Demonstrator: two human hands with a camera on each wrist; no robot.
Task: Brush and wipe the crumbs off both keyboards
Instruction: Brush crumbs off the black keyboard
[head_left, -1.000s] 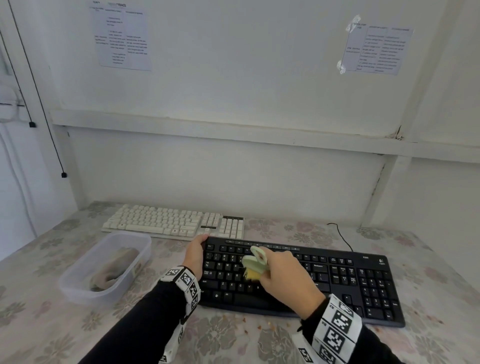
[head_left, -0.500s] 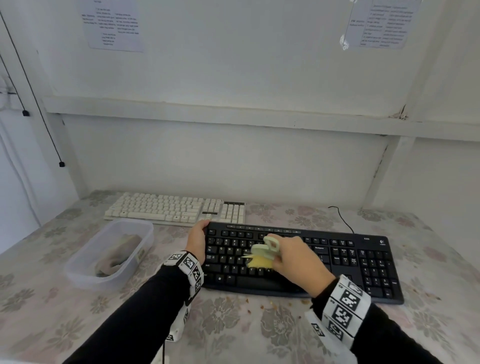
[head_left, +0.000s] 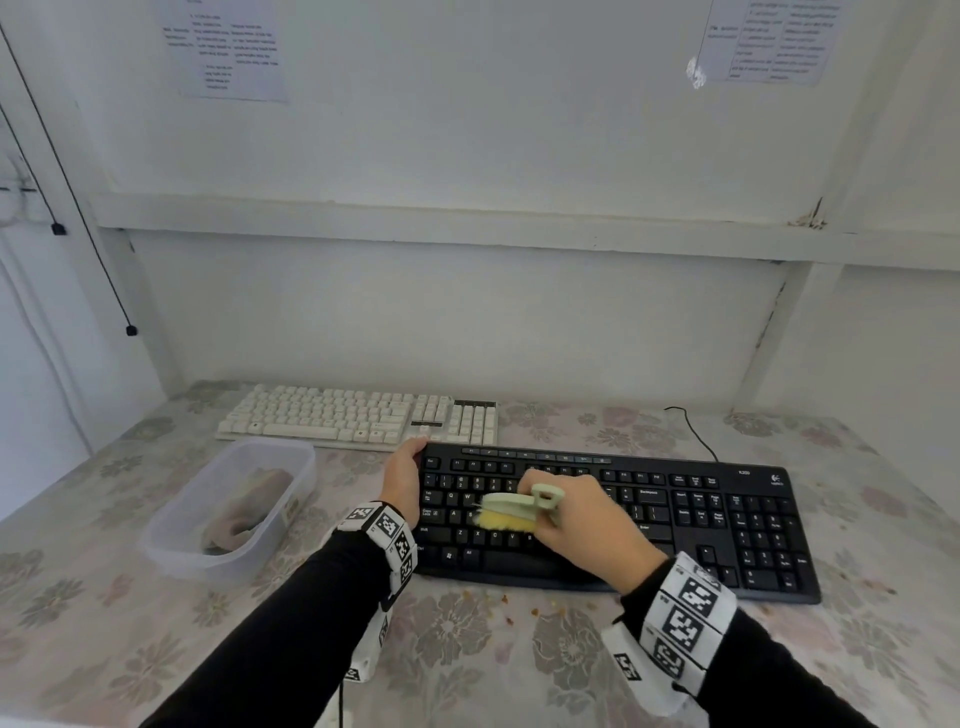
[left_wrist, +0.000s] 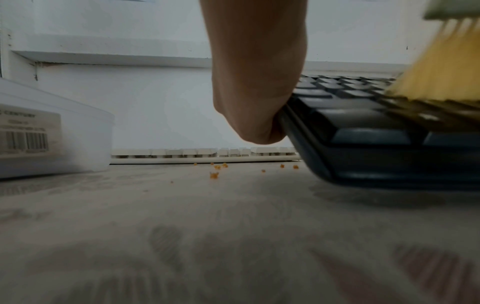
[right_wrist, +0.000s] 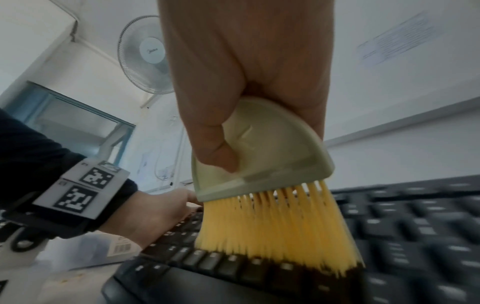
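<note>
A black keyboard (head_left: 727, 519) lies in front of me, with a white keyboard (head_left: 358, 415) behind it to the left. My right hand (head_left: 582, 519) grips a small brush (head_left: 511, 512) with a pale green handle and yellow bristles (right_wrist: 275, 228), whose tips rest on the black keys (right_wrist: 389, 236) left of the middle. My left hand (head_left: 402, 480) grips the black keyboard's left end (left_wrist: 306, 131), thumb over the top corner. Orange crumbs (head_left: 519, 605) lie on the cloth along the keyboard's front edge, and more crumbs (left_wrist: 215, 170) lie at its left.
A clear plastic tub (head_left: 228, 509) with a folded cloth (head_left: 244, 509) inside stands left of the black keyboard, close to my left wrist. The keyboard's cable (head_left: 696, 431) runs toward the back wall. A flowered cloth (head_left: 156, 623) covers the table.
The brush has swept left and toward me across the black keys. My left hand has stayed on the keyboard's left end. My head has dipped a little.
</note>
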